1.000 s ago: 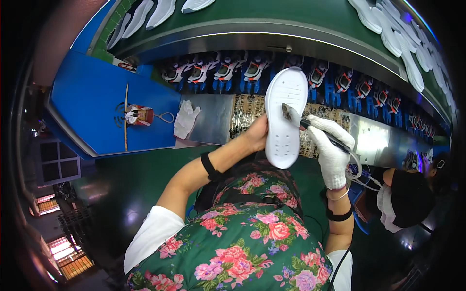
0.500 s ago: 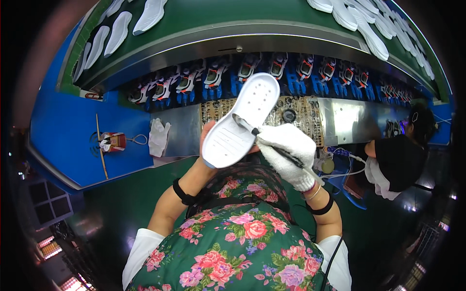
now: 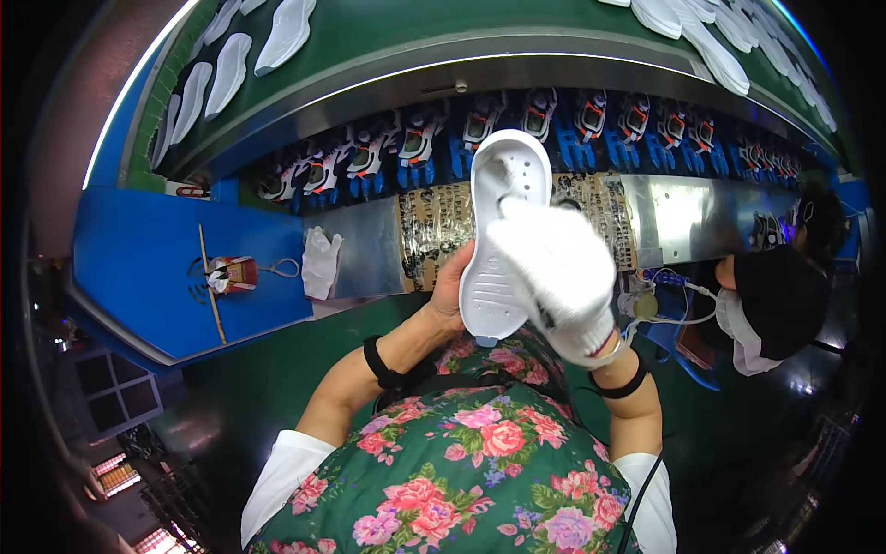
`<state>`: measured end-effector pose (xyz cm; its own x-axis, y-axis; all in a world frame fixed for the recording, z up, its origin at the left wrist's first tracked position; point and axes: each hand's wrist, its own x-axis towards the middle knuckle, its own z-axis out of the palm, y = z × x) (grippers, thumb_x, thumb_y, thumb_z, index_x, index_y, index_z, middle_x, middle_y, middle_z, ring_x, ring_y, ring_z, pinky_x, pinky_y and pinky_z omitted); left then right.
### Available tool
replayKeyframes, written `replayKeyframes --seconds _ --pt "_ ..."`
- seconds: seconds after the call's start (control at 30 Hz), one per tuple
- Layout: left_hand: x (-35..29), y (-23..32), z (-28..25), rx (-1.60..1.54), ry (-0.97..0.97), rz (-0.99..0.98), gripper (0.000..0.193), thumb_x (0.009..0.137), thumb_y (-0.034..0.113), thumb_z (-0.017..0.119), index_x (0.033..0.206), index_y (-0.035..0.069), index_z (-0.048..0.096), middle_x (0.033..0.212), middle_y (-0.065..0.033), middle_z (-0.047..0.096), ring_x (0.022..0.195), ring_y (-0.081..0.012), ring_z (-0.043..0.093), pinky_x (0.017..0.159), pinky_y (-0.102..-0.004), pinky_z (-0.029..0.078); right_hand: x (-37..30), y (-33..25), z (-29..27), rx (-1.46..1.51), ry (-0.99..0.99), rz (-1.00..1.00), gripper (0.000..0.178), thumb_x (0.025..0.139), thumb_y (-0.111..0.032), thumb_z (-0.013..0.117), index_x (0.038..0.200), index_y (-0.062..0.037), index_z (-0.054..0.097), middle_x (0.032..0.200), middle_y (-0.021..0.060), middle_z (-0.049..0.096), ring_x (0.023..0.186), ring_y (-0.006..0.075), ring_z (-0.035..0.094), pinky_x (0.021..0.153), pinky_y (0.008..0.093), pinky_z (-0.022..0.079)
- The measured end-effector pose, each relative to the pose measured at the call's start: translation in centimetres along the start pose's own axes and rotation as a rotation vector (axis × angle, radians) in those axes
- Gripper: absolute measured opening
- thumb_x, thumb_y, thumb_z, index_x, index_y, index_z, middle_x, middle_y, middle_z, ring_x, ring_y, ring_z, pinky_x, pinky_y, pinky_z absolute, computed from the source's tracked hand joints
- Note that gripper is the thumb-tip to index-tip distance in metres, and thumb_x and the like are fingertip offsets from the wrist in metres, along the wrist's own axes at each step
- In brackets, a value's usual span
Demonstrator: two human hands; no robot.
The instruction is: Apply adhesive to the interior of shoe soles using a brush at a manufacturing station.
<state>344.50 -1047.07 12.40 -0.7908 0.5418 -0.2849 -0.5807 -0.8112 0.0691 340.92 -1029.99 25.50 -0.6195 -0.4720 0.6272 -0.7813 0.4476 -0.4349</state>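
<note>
A white shoe sole (image 3: 491, 309) stands out in front of me, its inner side with small holes and grooves turned up. My left hand (image 3: 450, 288) is bare and closed around its left edge, with most fingers hidden beneath it. A white knit glove covers my right hand (image 3: 561, 263), which lies over the right part of the sole and is smeared by motion. In that glove is a brush, mostly covered now, its dark tip (image 3: 504, 198) against the sole's inner surface near the middle. A pale hose (image 3: 591, 360) runs along my right wrist.
Shoe uppers on blue holders (image 3: 420, 138) line the far side. Above them, a green conveyor (image 3: 461, 23) carries more white soles. A blue table (image 3: 138, 286) at left bears a small red box (image 3: 238, 273); a white cloth (image 3: 320, 263) lies nearby. A co-worker (image 3: 775, 295) sits at right.
The sole has swung more upright and shifted right. My right hand has turned over it with the brush, whose tip has moved up the sole toward the holes.
</note>
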Motion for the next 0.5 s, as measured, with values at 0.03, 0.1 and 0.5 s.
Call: replayKeyframes --seconds 0.03,0.1,0.5 --pt "-0.2 -0.3 -0.1 0.019 -0.071 0.013 0.068 0.099 0.053 0.047 0.146 0.005 0.041 0.141 -0.0171 0.054 0.123 -0.0303 0.059 0.108 -0.0474 0.046 -0.2 -0.4 0.3 0.039 0.017 -0.03 0.043 0.067 0.0 0.074 0.111 -0.0045 0.073 0.108 0.0162 0.072 0.098 0.0326 0.07 0.083 0.0409 0.055" --pt "0.0 0.0 -0.5 -0.036 -0.116 0.019 0.072 0.098 0.056 0.047 0.148 0.006 0.039 0.144 -0.017 0.052 0.127 -0.0318 0.056 0.111 -0.0498 0.042 -0.2 -0.8 0.3 0.186 0.013 0.063 0.033 0.072 0.002 0.075 0.104 -0.0037 0.074 0.103 0.0154 0.074 0.093 0.0315 0.071 0.08 0.0384 0.056" --pt "1.9 1.3 3.4 0.109 -0.208 0.215 0.093 0.091 0.073 0.044 0.155 0.008 0.025 0.151 -0.0172 0.041 0.136 -0.0319 0.046 0.114 -0.0481 0.039 -1.4 0.6 1.1 0.351 0.159 0.226 0.023 0.077 0.001 0.074 0.1 -0.0031 0.075 0.102 0.0151 0.074 0.091 0.0266 0.071 0.079 0.0366 0.056"
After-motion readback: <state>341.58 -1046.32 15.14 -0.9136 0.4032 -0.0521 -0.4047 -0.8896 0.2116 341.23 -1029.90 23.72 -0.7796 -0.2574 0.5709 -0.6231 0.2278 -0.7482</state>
